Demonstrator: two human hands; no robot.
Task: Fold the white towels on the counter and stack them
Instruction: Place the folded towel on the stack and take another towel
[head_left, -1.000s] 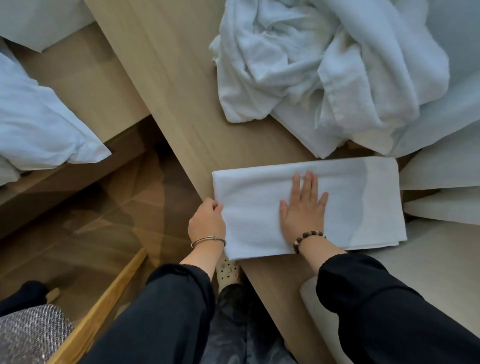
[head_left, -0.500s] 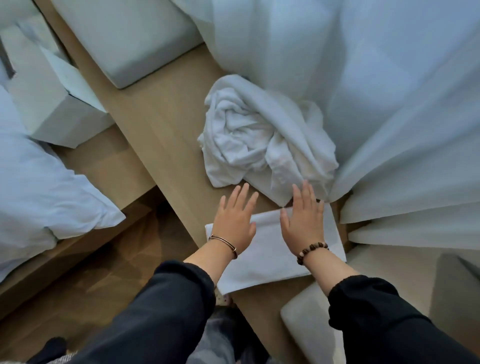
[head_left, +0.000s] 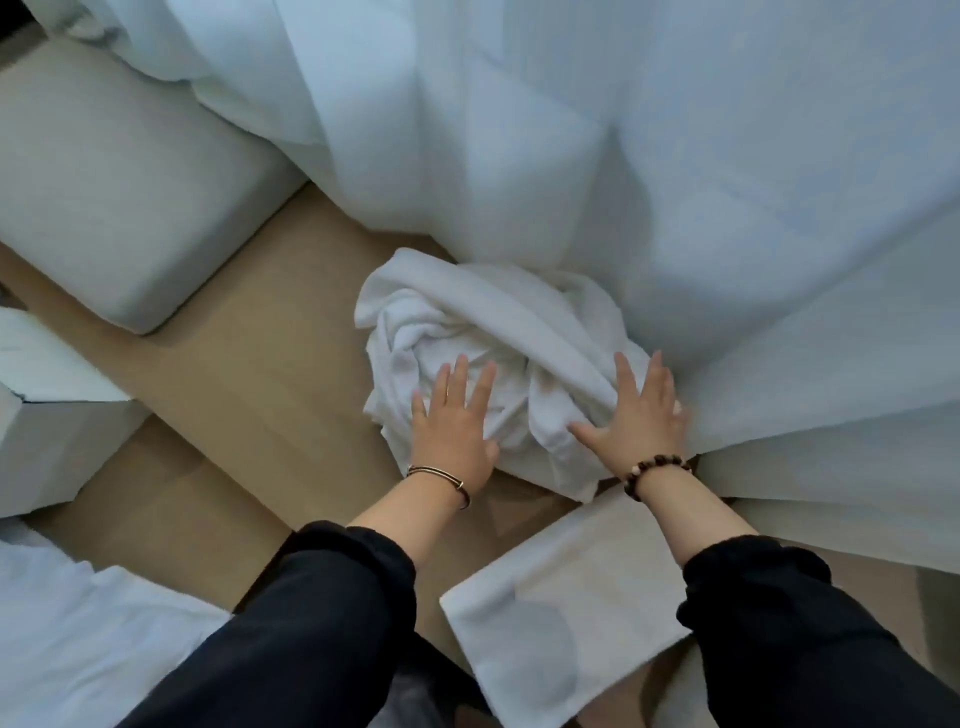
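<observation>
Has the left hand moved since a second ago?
Yes. The left hand has left the folded towel and gone forward onto the crumpled towel pile, fingers straight.

Under the fingers (head_left: 458, 382), the crumpled towel (head_left: 467, 322) is soft, nubby matt cloth. Beyond them hangs a thin, smooth cloth curtain (head_left: 675, 182). Left of them, the counter (head_left: 249, 405) is smooth matt wood.
</observation>
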